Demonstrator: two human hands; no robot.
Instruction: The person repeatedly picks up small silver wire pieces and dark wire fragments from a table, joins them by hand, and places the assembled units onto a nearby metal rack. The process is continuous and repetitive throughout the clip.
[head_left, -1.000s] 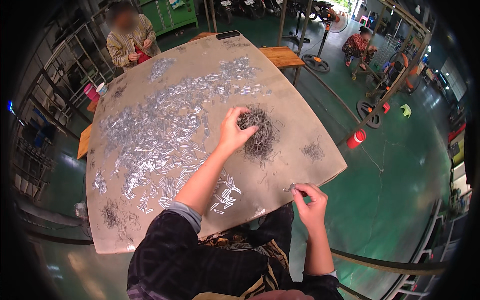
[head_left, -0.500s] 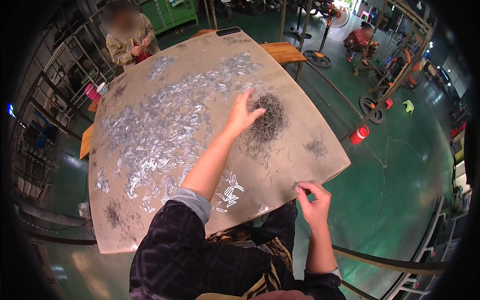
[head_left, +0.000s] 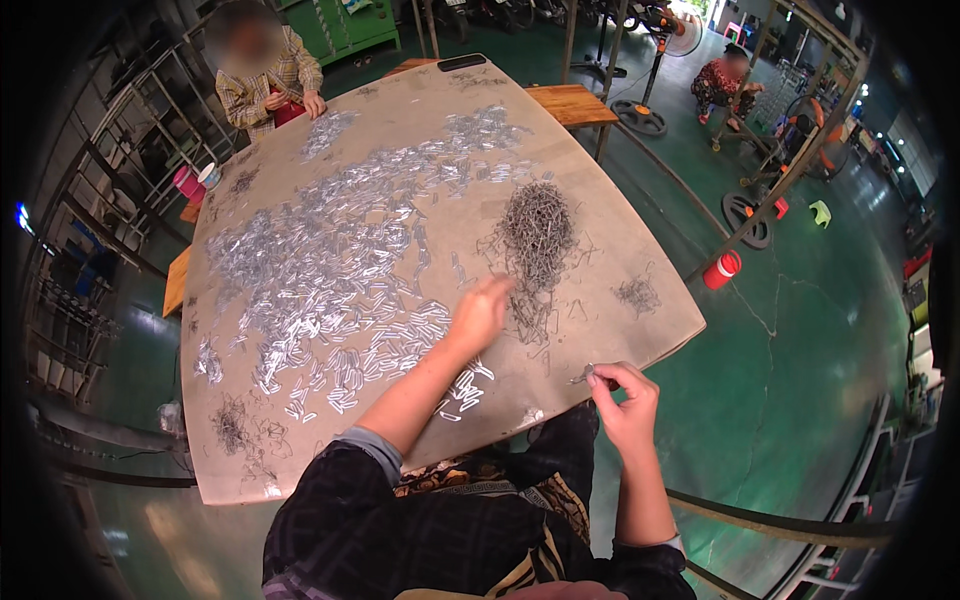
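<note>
Over the table's near part, my left hand (head_left: 480, 318) is smeared by motion, so its grip is unclear. It is at the left lower side of a heap of dark bent wire pieces (head_left: 538, 230). Beyond the right side of the table's front edge, my right hand (head_left: 628, 402) is closed in a pinch. A few small wire pieces (head_left: 582, 375) stick out between its thumb and forefinger. Shiny oblong metal loops (head_left: 310, 270) spread widely over the table, with several loops (head_left: 466, 392) close to my left forearm.
The table (head_left: 590, 235) is covered in brown board. Smaller wire clusters (head_left: 637, 293) lie near its right edge and a wire cluster (head_left: 235, 430) at its left corner. A co-worker (head_left: 265, 80) stands at the far left. A red bucket (head_left: 722, 268) is on the floor to the right.
My left hand has drawn back toward me from the upper side of the wire heap. My right hand has hardly moved. The co-worker's hand has come down to the table edge.
</note>
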